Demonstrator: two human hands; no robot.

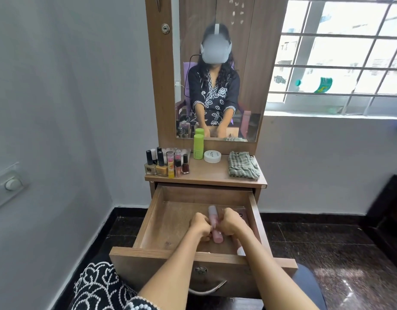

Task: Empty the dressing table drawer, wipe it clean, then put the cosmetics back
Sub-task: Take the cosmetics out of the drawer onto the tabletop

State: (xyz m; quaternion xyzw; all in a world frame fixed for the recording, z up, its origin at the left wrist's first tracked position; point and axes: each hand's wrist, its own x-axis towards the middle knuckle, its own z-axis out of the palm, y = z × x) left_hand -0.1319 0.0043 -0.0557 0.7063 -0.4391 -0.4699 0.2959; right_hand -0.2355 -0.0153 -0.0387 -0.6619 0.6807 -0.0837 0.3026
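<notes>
The wooden drawer is pulled out wide below the dressing table top. Both my hands are inside it at the middle right. A pink cosmetic bottle lies lengthwise between them. My left hand is curled on the bottle's left side and my right hand on its right side. A dark pink item lies behind my right hand, and a small white item shows beside my right forearm. The left half of the drawer floor is bare wood.
On the table top stand several nail polish bottles, a green bottle and a white jar. A checked cloth lies at the right. A mirror rises behind, a window at the right.
</notes>
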